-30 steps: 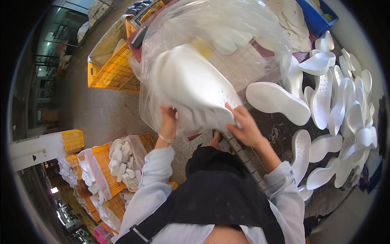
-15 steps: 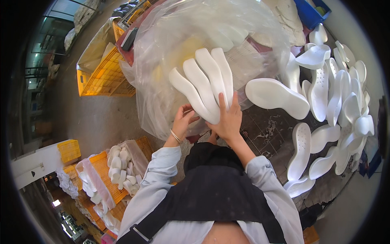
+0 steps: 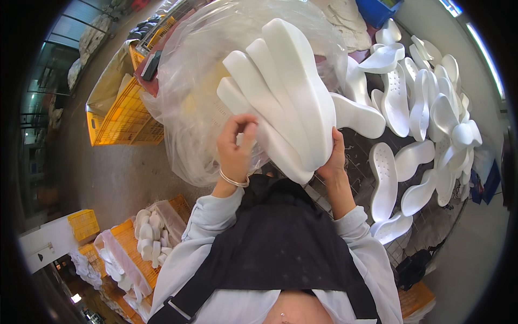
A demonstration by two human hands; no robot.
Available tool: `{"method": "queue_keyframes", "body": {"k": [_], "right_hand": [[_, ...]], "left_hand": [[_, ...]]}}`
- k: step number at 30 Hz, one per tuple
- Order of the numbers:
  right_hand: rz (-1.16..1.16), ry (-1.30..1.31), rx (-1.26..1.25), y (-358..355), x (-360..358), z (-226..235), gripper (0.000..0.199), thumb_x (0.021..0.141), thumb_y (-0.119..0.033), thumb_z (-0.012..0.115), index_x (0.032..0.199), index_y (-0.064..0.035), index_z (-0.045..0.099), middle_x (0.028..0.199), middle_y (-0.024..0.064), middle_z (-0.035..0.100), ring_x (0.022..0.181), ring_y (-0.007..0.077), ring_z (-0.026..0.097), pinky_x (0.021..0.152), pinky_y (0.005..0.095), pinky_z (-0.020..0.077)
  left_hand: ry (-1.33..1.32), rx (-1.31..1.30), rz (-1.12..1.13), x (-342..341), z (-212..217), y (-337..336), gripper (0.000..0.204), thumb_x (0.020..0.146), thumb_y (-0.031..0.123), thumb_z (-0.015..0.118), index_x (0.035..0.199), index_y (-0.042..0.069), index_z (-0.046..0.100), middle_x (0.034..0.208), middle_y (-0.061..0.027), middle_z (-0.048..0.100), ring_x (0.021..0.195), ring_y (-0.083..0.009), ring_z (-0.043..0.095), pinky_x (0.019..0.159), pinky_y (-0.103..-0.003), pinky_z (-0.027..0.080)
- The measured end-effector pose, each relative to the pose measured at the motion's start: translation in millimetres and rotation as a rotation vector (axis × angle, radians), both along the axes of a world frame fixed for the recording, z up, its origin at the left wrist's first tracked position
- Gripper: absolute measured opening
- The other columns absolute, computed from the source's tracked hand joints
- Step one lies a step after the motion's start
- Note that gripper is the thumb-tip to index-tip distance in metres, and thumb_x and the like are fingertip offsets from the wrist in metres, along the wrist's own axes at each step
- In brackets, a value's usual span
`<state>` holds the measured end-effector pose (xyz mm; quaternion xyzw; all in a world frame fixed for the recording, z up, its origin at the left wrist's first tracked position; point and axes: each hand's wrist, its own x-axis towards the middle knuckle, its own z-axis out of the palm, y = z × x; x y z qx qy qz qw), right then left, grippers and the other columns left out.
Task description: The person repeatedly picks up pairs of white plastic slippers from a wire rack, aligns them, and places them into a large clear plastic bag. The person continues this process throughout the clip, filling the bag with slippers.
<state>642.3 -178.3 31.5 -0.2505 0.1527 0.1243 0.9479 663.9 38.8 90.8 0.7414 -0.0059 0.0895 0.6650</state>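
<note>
My right hand point(image 3: 333, 161) grips a fanned stack of several white foam shoe soles point(image 3: 294, 70) at their lower right end, with its thumb along the outer side. The stack is raised and tilted, its far ends spread toward the upper left. Beside the leftmost sole, my left hand point(image 3: 235, 146) has half-curled fingers with a gap between finger and thumb. Its thumb is slightly blurred, and I see nothing held in it. Behind the stack lies a big clear plastic bag point(image 3: 183, 81), partly hidden by the soles.
Many loose white soles point(image 3: 384, 181) cover the dark surface at right. Yellow crates stand at the upper left point(image 3: 127, 113) and lower left point(image 3: 121, 240), the latter near more white pieces point(image 3: 151, 232). A blue bin point(image 3: 377, 11) sits at the back right.
The soles have come up closer and turned, now showing broad side faces. My right hand has shifted to the right side of their lower end. My left hand has moved up and curled more.
</note>
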Motion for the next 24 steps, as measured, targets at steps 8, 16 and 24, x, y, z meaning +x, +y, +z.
{"method": "queue_keyframes", "body": {"k": [8, 16, 24], "right_hand": [[-0.030, -0.024, -0.013, 0.3, -10.2, -5.9, 0.062, 0.090, -0.047, 0.049, 0.136, -0.0056, 0.045, 0.129, 0.0133, 0.057, 0.117, 0.0272, 0.056, 0.098, 0.0420, 0.0472], [-0.255, -0.613, -1.642, 8.4, -27.0, 52.5, 0.086, 0.059, -0.016, 0.081, 0.137, -0.0086, 0.048, 0.115, 0.0160, 0.052, 0.100, 0.0302, 0.055, 0.085, 0.0404, 0.0471], [-0.276, -0.824, -1.874, 22.2, -45.6, 63.5, 0.085, 0.050, -0.015, 0.082, 0.131, -0.0145, 0.057, 0.113, 0.0157, 0.053, 0.093, 0.0307, 0.055, 0.077, 0.0383, 0.0470]], "left_hand": [[-0.371, 0.615, 0.015, -30.1, 14.5, -45.0, 0.023, 0.070, 0.006, 0.073, 0.092, 0.005, 0.068, 0.088, -0.0084, 0.059, 0.077, -0.0228, 0.054, 0.075, -0.035, 0.043], [0.597, -0.328, -0.043, -17.7, -20.7, 8.1, 0.031, 0.097, 0.023, 0.049, 0.115, 0.002, 0.062, 0.115, -0.0068, 0.064, 0.096, -0.0172, 0.059, 0.088, -0.035, 0.044], [0.429, -0.806, -0.102, -8.0, -28.0, -1.8, 0.054, 0.103, 0.039, 0.034, 0.141, 0.002, 0.036, 0.139, -0.0101, 0.047, 0.126, -0.0262, 0.045, 0.105, -0.039, 0.038]]}}
